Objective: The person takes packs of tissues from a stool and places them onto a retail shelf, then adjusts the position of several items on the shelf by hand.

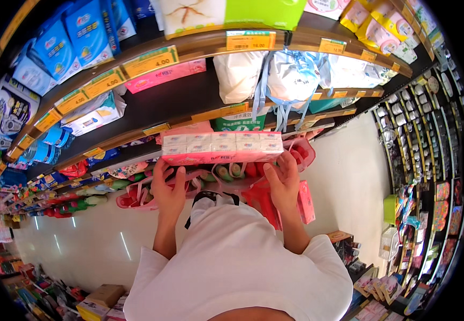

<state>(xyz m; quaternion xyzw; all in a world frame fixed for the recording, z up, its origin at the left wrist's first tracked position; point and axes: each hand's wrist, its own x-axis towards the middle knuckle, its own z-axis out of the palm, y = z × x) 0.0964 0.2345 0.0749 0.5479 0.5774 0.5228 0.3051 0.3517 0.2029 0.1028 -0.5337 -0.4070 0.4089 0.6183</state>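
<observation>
A long pink-and-white multipack of pocket tissues [222, 146] is held level in front of the shelf, between my two hands. My left hand [170, 184] grips its left end, with the thumb on the near side. At the opposite end, my right hand [284, 181] holds the pack's lower right corner. The fingertips of both hands are partly hidden by the pack. Just behind it, another pink package [188, 129] shows on a lower shelf.
Price-tagged shelves [202, 47] curve across the front. White bags with blue ribbons [290, 75] hang at a middle level. Blue packs [85, 35] stand upper left. Low down are pink see-through bags [135, 196] and a pink box [306, 202]. A pale floor [344, 160] extends right.
</observation>
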